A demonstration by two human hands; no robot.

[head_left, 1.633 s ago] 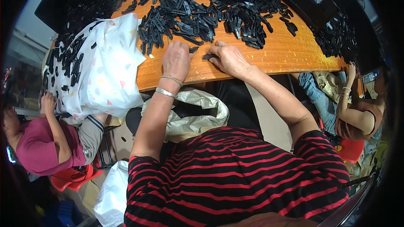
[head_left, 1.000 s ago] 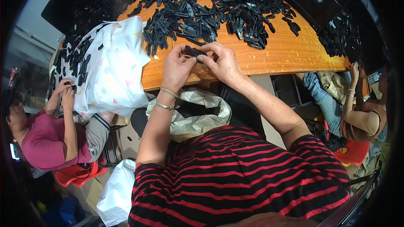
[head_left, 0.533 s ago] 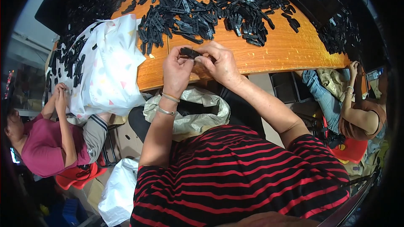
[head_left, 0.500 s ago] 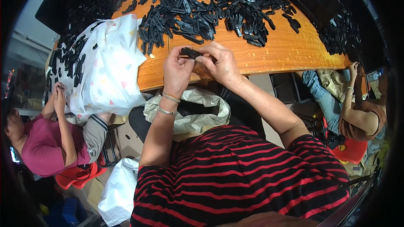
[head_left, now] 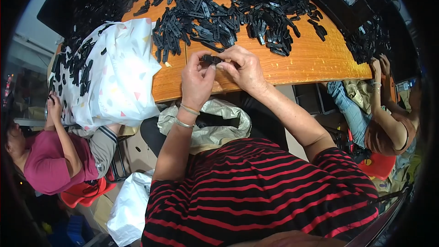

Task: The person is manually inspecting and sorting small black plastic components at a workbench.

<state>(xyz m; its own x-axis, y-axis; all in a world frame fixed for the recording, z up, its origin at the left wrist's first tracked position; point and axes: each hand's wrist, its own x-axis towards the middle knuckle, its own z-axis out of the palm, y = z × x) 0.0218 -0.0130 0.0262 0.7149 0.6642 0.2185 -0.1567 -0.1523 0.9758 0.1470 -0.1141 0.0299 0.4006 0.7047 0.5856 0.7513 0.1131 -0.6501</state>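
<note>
Both my hands meet over the near edge of the wooden table (head_left: 274, 67), pinching a small black plastic clip-like piece (head_left: 210, 59) between them. My left hand (head_left: 198, 77) grips its left side with thumb and fingers. On the right end, the thumb and forefinger of my right hand (head_left: 242, 67) are pressed together. The fingers cover parts of the piece, so its exact shape is hard to make out. Just beyond my hands lies a large heap of similar black pieces (head_left: 201, 16). Below them an open woven sack (head_left: 228, 130) rests at my lap, its inside dark.
A white patterned plastic sheet (head_left: 123, 73) with black pieces covers the table's left part. One person in a maroon shirt (head_left: 59, 160) sits left; another in a brown top (head_left: 388, 130) sits right, handling pieces. Black bins (head_left: 352, 0) stand at the corners. A white bag (head_left: 130, 208) lies on the floor.
My hands stay together on the black piece, which has turned slightly; my left hand has shifted a little right. Beside me, the right-hand person's hands have moved to the pieces.
</note>
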